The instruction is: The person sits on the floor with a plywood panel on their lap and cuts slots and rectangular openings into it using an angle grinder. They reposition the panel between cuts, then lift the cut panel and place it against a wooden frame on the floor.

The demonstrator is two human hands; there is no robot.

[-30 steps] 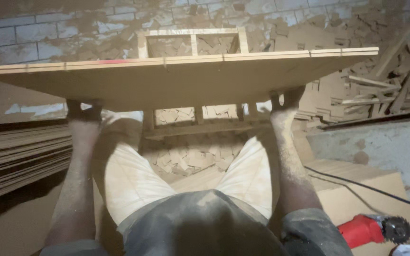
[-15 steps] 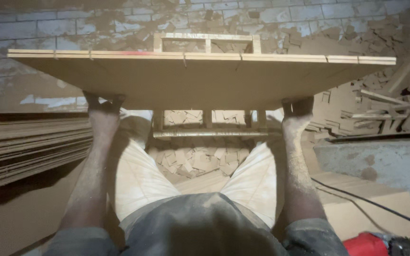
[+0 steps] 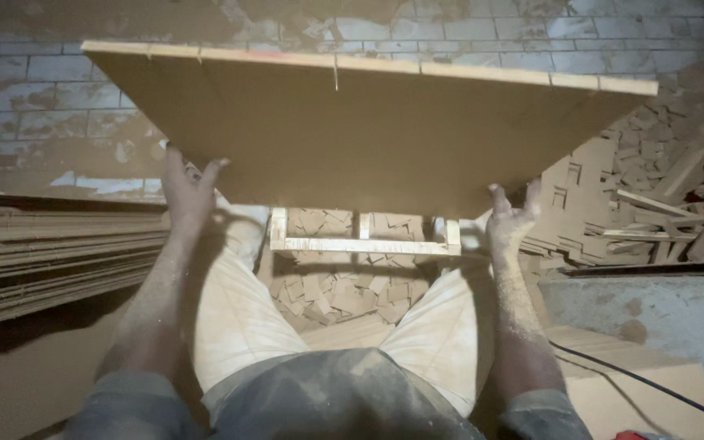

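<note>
We see a brown board [image 3: 368, 138] raised flat before a brick wall [image 3: 531, 33], above a wooden frame [image 3: 364, 244]. Left hand [image 3: 187, 189] and right hand [image 3: 511, 218], arms outstretched, each grip its near edge from below.

Head-worn view, looking down — close over lap, facing brick wall [image 3: 466, 33]
</note>
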